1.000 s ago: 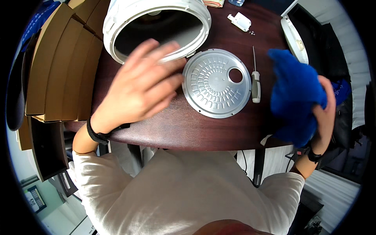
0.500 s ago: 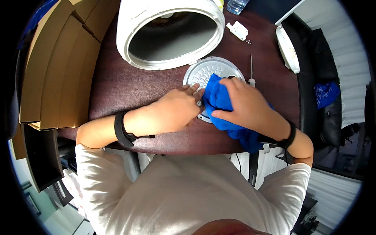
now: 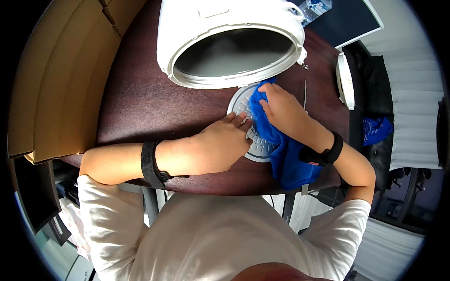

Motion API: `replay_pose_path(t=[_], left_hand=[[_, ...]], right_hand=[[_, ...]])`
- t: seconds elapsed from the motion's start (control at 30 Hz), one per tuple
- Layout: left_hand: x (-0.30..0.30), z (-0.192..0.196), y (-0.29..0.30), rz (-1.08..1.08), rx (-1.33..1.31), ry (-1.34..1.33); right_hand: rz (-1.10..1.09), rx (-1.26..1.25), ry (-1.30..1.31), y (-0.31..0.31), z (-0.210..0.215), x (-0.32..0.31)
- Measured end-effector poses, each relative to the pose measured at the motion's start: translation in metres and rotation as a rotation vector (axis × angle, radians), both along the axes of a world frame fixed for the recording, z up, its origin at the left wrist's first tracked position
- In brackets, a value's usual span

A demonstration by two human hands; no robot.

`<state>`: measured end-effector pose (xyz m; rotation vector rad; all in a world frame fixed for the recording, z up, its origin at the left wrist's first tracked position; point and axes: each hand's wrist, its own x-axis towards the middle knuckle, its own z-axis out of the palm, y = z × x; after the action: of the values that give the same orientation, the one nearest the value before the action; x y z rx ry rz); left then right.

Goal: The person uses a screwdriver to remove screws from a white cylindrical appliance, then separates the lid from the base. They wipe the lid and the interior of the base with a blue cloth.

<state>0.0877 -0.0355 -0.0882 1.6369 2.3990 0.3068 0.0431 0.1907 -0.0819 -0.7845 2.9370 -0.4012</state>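
The tabletop (image 3: 154,112) is dark reddish brown with a faint grain and a curved front edge. On it rests a white drum-shaped housing (image 3: 185,42), its round mouth facing the front. Just before that lies a ribbed metal disc (image 3: 239,99), partly covered by a blue cloth (image 3: 294,164) trailing to the front edge. A thin metal shaft (image 3: 305,93) and tiny loose pieces (image 3: 305,67) lie farther right.

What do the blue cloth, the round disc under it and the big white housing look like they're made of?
Blue cloth: soft matte fabric, perhaps microfibre or towelling, since it bunches and drapes in loose folds.
Round disc: probably thin metal, silver-grey, with a pressed relief pattern.
White housing: likely moulded plastic, smooth with a slight sheen, judging by its rounded contours; painted metal can't be ruled out.
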Motion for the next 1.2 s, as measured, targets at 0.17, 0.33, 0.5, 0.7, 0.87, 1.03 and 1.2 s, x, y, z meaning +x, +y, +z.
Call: replay_pose_path(t=[0.17,0.33,0.5,0.7,0.87,1.03,1.2], left_hand=[[-0.003,0.006,0.003,-0.011,-0.061,-0.077],[-0.005,0.0,0.003,-0.018,-0.029,-0.054],[-0.001,-0.005,0.004,0.002,0.01,0.001],[-0.002,-0.007,0.006,-0.013,0.042,0.012],[-0.005,-0.006,0.007,-0.056,0.034,-0.006],[-0.003,-0.011,0.005,-0.039,0.079,0.001],[-0.003,-0.004,0.005,-0.036,0.068,0.025]], right_hand=[[0.13,-0.122,-0.11,-0.015,-0.002,-0.012],[0.097,-0.137,-0.136,-0.009,-0.001,-0.018],[-0.057,0.009,-0.094,0.018,0.004,-0.024],[-0.194,0.209,-0.267,0.048,0.023,-0.002],[-0.251,0.204,-0.326,0.061,0.025,0.025],[-0.301,0.259,-0.343,0.06,0.035,0.042],[-0.205,0.204,-0.374,0.064,0.037,0.065]])
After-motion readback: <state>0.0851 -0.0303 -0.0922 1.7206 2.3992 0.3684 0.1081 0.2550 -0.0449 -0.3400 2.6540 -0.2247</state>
